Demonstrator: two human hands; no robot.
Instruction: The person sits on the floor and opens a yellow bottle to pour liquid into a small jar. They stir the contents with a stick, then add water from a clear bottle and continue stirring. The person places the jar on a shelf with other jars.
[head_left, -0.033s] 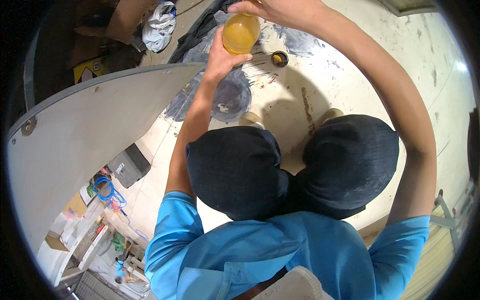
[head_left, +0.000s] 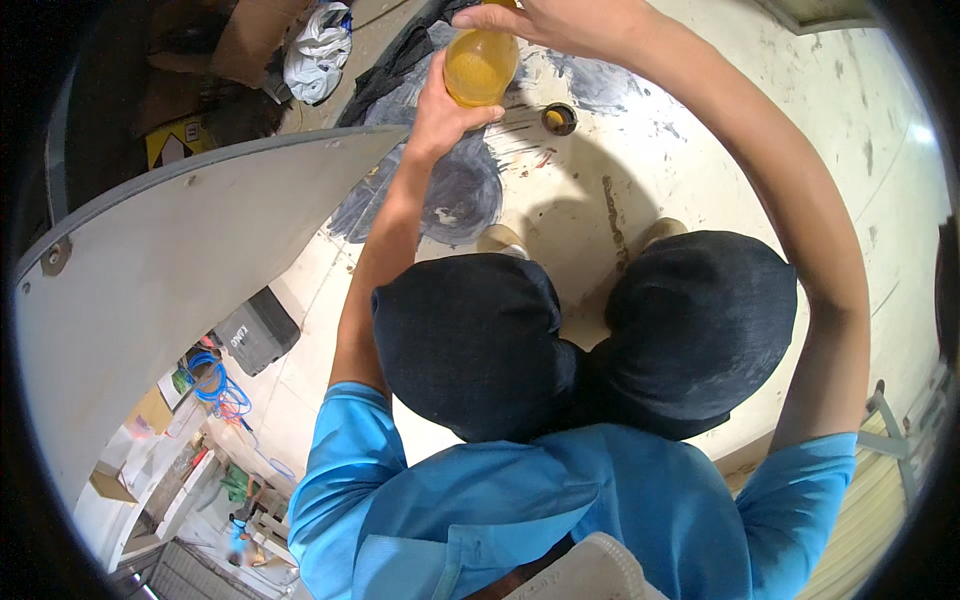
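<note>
A clear, rounded bottle of yellow liquid [head_left: 481,70] is at the top of the view, above the floor. My left hand [head_left: 440,115] is closed around its lower left side, thumb across the near end. My right hand [head_left: 560,22] reaches over from the right, its thumb lying across the bottle's far, narrower part; its other fingers are cut off by the upper edge. On the floor to the right of the bottle stands a small dark round container [head_left: 559,119] with something yellow inside.
Dark grey smears [head_left: 460,195] mark the pale floor. A large pale panel [head_left: 200,210] stands at my left, with a black case [head_left: 257,332] and coiled blue hose [head_left: 208,380] beyond it. A white plastic bag [head_left: 318,55] lies far left. A person [head_left: 240,540] shows small at lower left.
</note>
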